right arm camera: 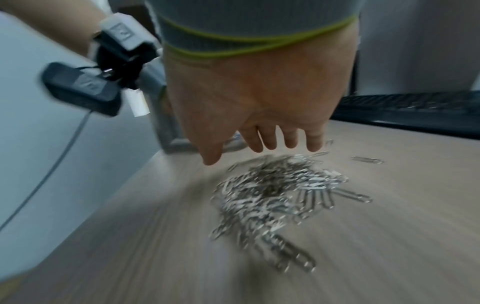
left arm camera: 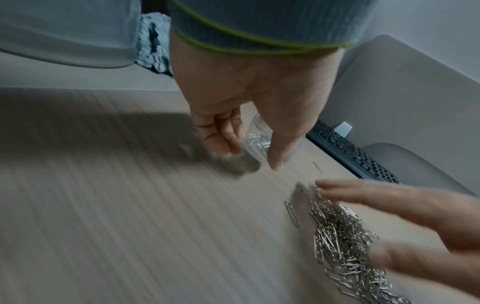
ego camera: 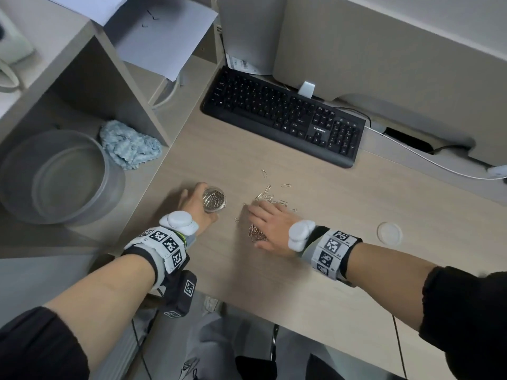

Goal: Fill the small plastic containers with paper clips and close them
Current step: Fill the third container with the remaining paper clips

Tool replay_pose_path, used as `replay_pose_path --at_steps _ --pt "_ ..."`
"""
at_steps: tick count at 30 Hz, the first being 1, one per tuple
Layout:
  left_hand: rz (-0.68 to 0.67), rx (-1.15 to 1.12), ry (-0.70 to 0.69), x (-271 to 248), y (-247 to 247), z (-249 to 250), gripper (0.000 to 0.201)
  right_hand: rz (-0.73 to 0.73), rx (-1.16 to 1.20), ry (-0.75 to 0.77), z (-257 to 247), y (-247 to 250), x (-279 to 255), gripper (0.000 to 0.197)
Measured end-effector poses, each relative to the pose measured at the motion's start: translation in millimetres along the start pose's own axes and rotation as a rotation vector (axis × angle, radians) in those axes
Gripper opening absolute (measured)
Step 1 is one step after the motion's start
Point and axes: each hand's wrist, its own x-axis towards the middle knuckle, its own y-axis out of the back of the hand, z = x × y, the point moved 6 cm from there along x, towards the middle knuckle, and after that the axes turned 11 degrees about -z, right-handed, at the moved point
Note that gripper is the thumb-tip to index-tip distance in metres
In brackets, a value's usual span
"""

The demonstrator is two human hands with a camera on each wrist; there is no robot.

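Note:
A small clear round container [ego camera: 214,199] stands on the wooden desk [ego camera: 356,215], with silver paper clips filling it. My left hand [ego camera: 196,205] grips its side, fingers and thumb curled round it; the left wrist view shows the container [left arm camera: 255,139] between them. A heap of silver paper clips [ego camera: 258,233] lies to its right, with loose ones scattered beyond. My right hand [ego camera: 270,223] is spread flat, palm down, over the heap [right arm camera: 275,195], fingers straight. A clear round lid [ego camera: 389,233] lies on the desk at the right.
A black keyboard [ego camera: 285,116] lies at the back of the desk. A large clear round tub [ego camera: 59,176] and a crumpled blue cloth [ego camera: 129,145] sit in the shelf unit at the left. A white cable [ego camera: 428,160] runs along the right.

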Motion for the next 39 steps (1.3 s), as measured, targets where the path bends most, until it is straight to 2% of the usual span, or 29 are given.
replay_pose_path --at_steps 3,7,13,15,20,25,28,31,36,39 --pt "-0.002 0.001 0.009 -4.0 -3.3 2.9 0.067 0.094 0.116 -0.12 33.8 24.3 4.9 0.076" --pt "-0.009 0.009 0.01 -9.9 -3.8 5.1 0.068 0.085 0.138 -0.307 74.0 29.8 8.4 0.073" --pt "-0.04 -0.013 -0.017 -18.1 -4.4 13.4 0.066 -0.015 0.112 -0.197 40.3 -9.3 -8.0 0.082" --pt "-0.041 -0.016 -0.027 -20.2 -4.9 16.7 0.064 0.043 0.164 -0.191 46.0 -3.2 -10.3 0.08" --pt "-0.036 -0.001 -0.009 -26.4 -3.6 18.6 0.066 0.168 0.176 -0.286 72.5 39.1 13.7 0.083" --pt "-0.04 0.005 0.012 -31.8 -2.1 19.2 0.069 0.111 0.138 -0.273 57.8 40.2 39.0 0.081" --pt "-0.035 0.011 -0.001 -34.7 -0.7 21.5 0.07 0.062 0.097 -0.208 39.8 22.0 26.5 0.08" --pt "-0.027 0.017 -0.011 -35.3 1.8 26.7 0.069 0.049 0.161 -0.169 34.6 15.4 14.3 0.077" --pt "-0.031 0.027 -0.01 -37.2 0.2 26.9 0.069 0.125 0.266 -0.265 52.5 33.6 16.3 0.071" --pt "-0.039 0.033 -0.003 -38.8 -0.1 22.4 0.068 0.04 0.21 -0.255 47.5 22.4 16.2 0.074"
